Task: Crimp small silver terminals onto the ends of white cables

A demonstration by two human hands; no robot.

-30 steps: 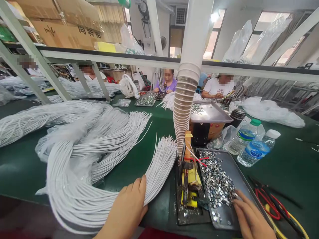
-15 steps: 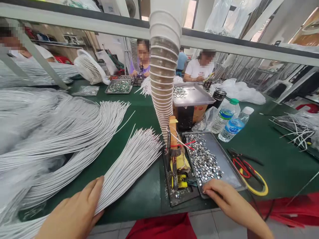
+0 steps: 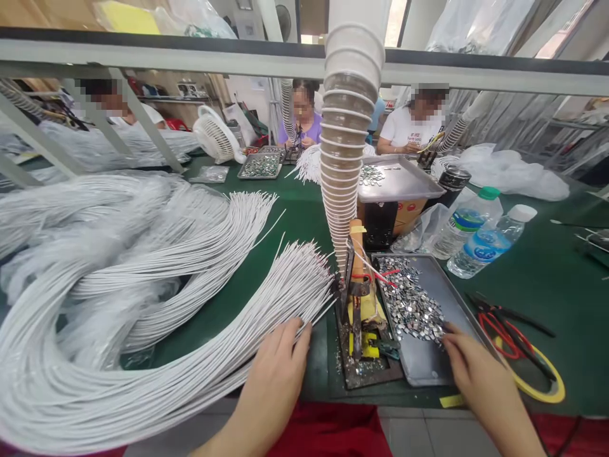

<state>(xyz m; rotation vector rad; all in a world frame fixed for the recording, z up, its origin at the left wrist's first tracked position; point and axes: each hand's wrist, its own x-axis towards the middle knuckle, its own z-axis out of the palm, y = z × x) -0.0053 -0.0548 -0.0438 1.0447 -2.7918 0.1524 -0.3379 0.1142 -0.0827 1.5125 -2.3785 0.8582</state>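
Observation:
My left hand (image 3: 278, 365) lies over the near side of a thick bundle of white wires (image 3: 204, 381), close to its cut ends. Its fingers are closed around a white wire (image 3: 325, 312) that sticks out toward the soldering fixture (image 3: 364, 346). My right hand (image 3: 478, 365) reaches over a grey metal tray (image 3: 423, 368), thumb and fingers pinched at the edge of a pile of small shiny pieces (image 3: 412, 304). What sits between those fingertips is hidden. The fixture, with an orange handle and yellow clamp, stands between my hands.
A ribbed extraction hose (image 3: 345, 165) hangs above the fixture. Pliers (image 3: 516, 324) and a yellow tape roll (image 3: 554, 390) lie right of the tray, below two water bottles (image 3: 492, 244). More wire bundles (image 3: 190, 273) lie left. Several people work across the table.
My left hand has slid along the bundle toward the wire ends. My right hand has gone from the tray's near left corner to the pile's right edge. The view has turned left.

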